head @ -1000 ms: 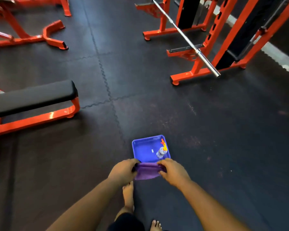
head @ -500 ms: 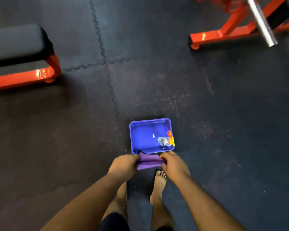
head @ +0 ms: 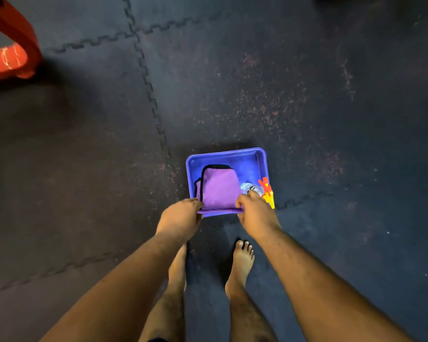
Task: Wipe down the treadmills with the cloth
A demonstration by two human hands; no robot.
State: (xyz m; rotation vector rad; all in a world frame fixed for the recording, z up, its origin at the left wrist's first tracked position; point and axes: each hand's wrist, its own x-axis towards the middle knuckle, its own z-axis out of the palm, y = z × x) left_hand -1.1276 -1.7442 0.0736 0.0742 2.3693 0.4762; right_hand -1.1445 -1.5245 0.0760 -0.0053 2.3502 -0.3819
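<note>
A folded purple cloth [head: 219, 188] with a dark edge lies inside a blue plastic tray [head: 255, 156] that rests low over the black rubber floor. My left hand [head: 179, 215] grips the tray's near left corner. My right hand [head: 253, 213] grips its near right corner, fingers touching the cloth's edge. A clear spray bottle [head: 251, 188] with a red and yellow trigger [head: 267, 191] lies in the tray's right side. No treadmill is in view.
An orange steel frame foot [head: 9, 55] sits at the upper left. My two bare feet [head: 241, 257] stand just behind the tray. Interlocking black floor mats [head: 307, 95] surround everything.
The view has tilted down and closer to the floor. The cloth, earlier draped over the tray's near rim between my hands, now lies flat inside the tray. The tray has dropped lower.
</note>
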